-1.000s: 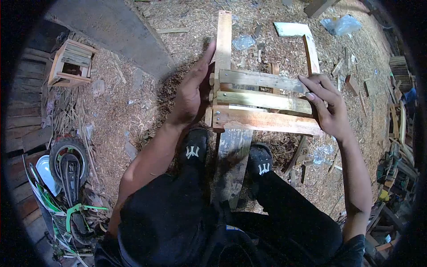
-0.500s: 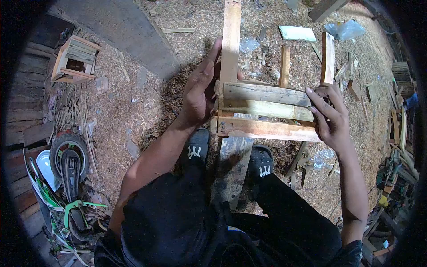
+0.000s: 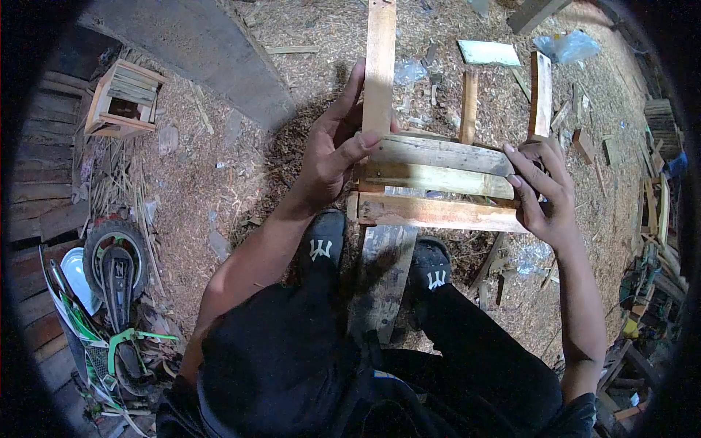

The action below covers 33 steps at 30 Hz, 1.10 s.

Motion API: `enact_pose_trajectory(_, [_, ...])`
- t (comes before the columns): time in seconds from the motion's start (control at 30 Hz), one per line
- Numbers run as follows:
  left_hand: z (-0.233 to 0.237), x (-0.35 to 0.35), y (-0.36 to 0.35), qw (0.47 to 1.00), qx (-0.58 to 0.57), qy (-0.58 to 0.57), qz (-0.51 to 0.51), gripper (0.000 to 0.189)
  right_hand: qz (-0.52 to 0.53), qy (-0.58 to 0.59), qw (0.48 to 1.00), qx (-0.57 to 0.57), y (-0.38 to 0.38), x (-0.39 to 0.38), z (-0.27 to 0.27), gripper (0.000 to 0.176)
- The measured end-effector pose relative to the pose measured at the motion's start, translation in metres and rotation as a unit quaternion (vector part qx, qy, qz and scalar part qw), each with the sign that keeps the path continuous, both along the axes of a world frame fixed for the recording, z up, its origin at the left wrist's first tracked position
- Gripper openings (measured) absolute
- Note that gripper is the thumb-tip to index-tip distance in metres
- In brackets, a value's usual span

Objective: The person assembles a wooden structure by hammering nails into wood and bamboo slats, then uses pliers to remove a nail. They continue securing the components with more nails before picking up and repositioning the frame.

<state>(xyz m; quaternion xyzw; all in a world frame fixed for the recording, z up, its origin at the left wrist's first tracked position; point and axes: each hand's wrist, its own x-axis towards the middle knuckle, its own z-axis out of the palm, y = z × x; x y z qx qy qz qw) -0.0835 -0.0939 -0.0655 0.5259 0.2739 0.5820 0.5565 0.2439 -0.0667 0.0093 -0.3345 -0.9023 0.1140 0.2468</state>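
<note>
A small wooden frame [image 3: 438, 210] stands in front of me, with legs pointing away and slats across its near side. My left hand [image 3: 332, 157] wraps its left corner; the thumb presses the end of a grey weathered slat [image 3: 445, 155], and fingers pass behind the long upright leg [image 3: 378, 73]. At the opposite end, my right hand [image 3: 544, 190] has its fingertips on the grey slat and on the paler slat [image 3: 438, 177] just below it, with the thumb near the reddish front rail. The palm side of both hands is partly hidden.
A worn plank [image 3: 383, 270] lies under the frame, between my feet. A small wooden box [image 3: 124, 98] and a toy-like green and white motorbike [image 3: 120, 314] are at left. A concrete slab [image 3: 197, 51], plastic bag [image 3: 568, 47] and wood scraps lie over the shavings-covered floor.
My left thumb has swung onto the left end of the grey slat. The slat's left end has shifted slightly right, and my right hand has hardly moved.
</note>
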Motion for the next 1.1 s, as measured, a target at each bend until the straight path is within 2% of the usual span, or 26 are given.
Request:
enact_pose_trajectory(0.2, [0.008,0.005,-0.005,0.997,-0.067,-0.007,0.034,0.076,0.005,-0.01,1.0,0.012,0.001,-0.001,0.002,0.046])
enact_pose_trajectory(0.73, [0.001,0.004,-0.002,0.999,-0.025,-0.026,0.017,0.077,0.002,0.014,1.0,-0.013,0.0,-0.002,0.006,0.043])
enact_pose_trajectory(0.83, [0.003,0.003,-0.002,1.0,-0.009,0.011,0.014,0.074,0.0,0.007,1.0,-0.018,0.0,-0.001,0.006,0.043])
enact_pose_trajectory(0.93, [0.007,0.013,-0.005,0.999,-0.01,-0.007,0.032,0.063,-0.004,0.033,0.999,-0.024,0.001,-0.002,0.004,0.043])
enact_pose_trajectory(1.0, [0.01,0.023,-0.006,0.992,-0.031,-0.113,0.052,0.046,-0.014,0.028,0.999,-0.023,0.005,0.0,0.003,0.043])
enact_pose_trajectory(1.03, [0.01,0.022,-0.006,0.992,-0.03,-0.114,0.052,0.046,-0.013,0.028,0.999,-0.023,0.007,0.0,0.003,0.043])
enact_pose_trajectory(1.1, [0.007,0.016,-0.003,0.995,-0.008,-0.027,0.099,0.031,-0.011,0.026,0.999,-0.029,0.011,-0.001,0.005,0.043])
